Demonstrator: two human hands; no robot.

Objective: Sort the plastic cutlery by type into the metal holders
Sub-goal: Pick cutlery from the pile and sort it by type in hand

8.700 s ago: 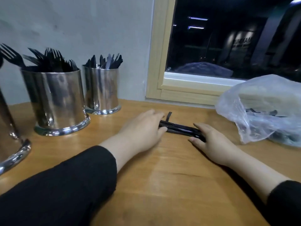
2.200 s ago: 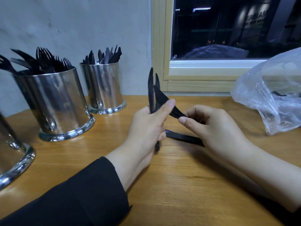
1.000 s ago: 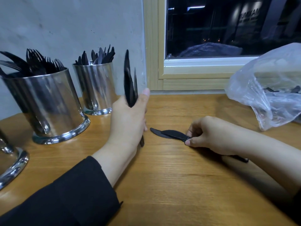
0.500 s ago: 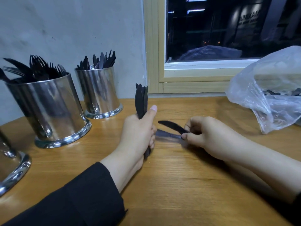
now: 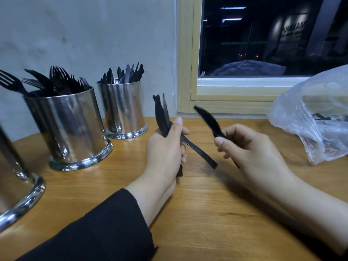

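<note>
Centrally, a bundle of black plastic knives (image 5: pixel 162 115) stood blades-up in the left hand (image 5: pixel 165 153), whose fingers curled round the handles with the thumb pressed along the side; one handle (image 5: pixel 199 152) splayed out toward the lower right. Beside it, the right hand (image 5: pixel 250 149) pinched a single black knife (image 5: pixel 209 121), slightly blurred, its blade tilted up and to the left, apart from the bundle. Both hands hovered over the wooden table (image 5: pixel 207 213). Farther left stood the knife holder (image 5: pixel 122 108) near the wall, the fork holder (image 5: pixel 69 125) in front of it, and a third metal holder (image 5: pixel 15 185) cut off by the frame edge. At right lay a translucent plastic bag (image 5: pixel 316 113) holding more dark cutlery.
</note>
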